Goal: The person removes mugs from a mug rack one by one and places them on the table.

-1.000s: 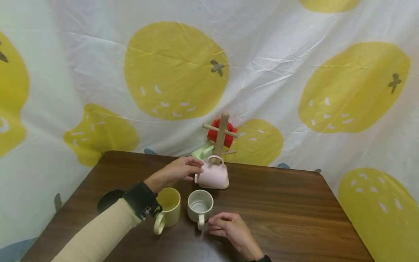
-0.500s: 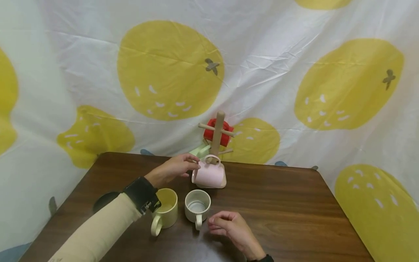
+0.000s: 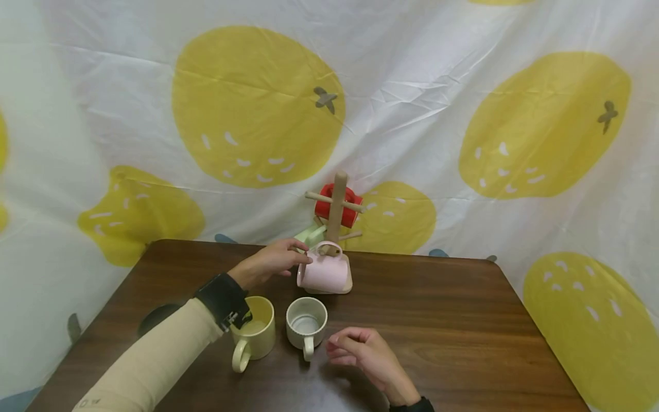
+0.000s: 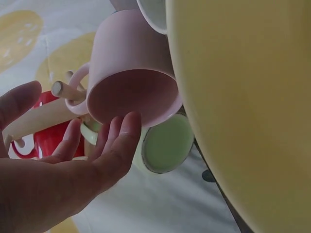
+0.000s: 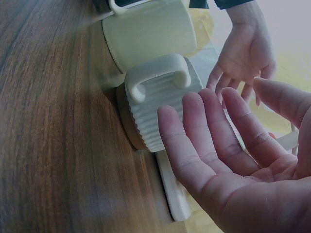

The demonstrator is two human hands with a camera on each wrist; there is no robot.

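Note:
A pink mug (image 3: pixel 324 273) hangs sideways by its handle from a peg of the wooden mug tree (image 3: pixel 337 209), mouth to the left. My left hand (image 3: pixel 273 262) is beside that mouth, fingers relaxed and holding nothing; in the left wrist view its fingertips (image 4: pixel 130 122) overlap the pink rim. My right hand (image 3: pixel 368 355) hovers just right of a white ribbed mug (image 3: pixel 307 323), fingers loosely bent around nothing. That mug stands upright, handle toward me. A pale yellow mug (image 3: pixel 262 337) stands to its left, partly hidden by my left wrist.
Behind the post a red mug (image 3: pixel 323 214) hangs on the tree. Lower left of it is a light green mug (image 3: pixel 309 233), partly covered by my left hand. The brown table (image 3: pixel 437 320) ends at a lemon-print cloth (image 3: pixel 396 131). A dark round object (image 3: pixel 157 316) lies behind my left sleeve.
The head view has shifted a little, so the scene sits farther left. My right hand is slightly farther from the white mug's handle. My left hand stays at the pink mug.

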